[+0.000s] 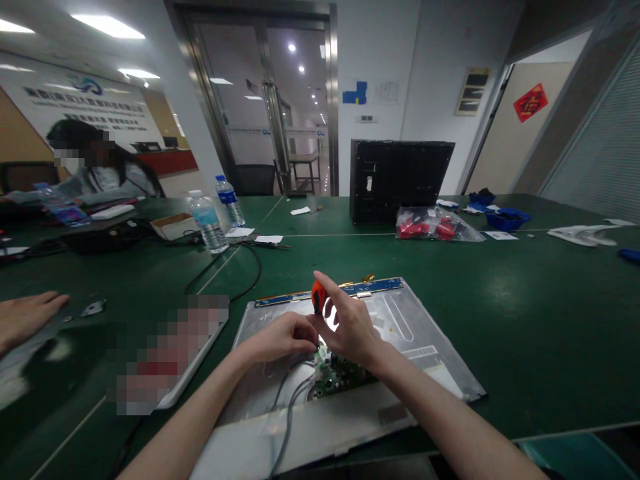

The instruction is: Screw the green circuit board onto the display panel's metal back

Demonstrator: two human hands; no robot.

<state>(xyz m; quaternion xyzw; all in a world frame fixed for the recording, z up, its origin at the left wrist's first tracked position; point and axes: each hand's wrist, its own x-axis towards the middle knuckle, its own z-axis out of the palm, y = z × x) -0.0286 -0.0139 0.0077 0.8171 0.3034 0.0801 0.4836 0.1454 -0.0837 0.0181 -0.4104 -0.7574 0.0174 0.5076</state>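
My right hand (353,327) is closed around a screwdriver (318,295) with an orange and black handle, held upright. Its index finger rests on the top of the handle. Close beside it, my left hand (285,337) has thumb and fingers pinched together near the screwdriver's lower end; what they grip is too small to make out. Beneath both hands is a green circuit board (333,380), partly covered by the right hand, with grey cables (291,413) running from it. The board sits on a silver metal panel (425,333) with a blue strip board (387,287) along its far edge.
Left of the panel lies a white-edged, blurred device (195,363). Another person's hand (27,319) reaches in at far left. Two water bottles (207,223) (230,202), a black monitor housing (400,177) and a plastic bag with red items (435,225) stand farther back.
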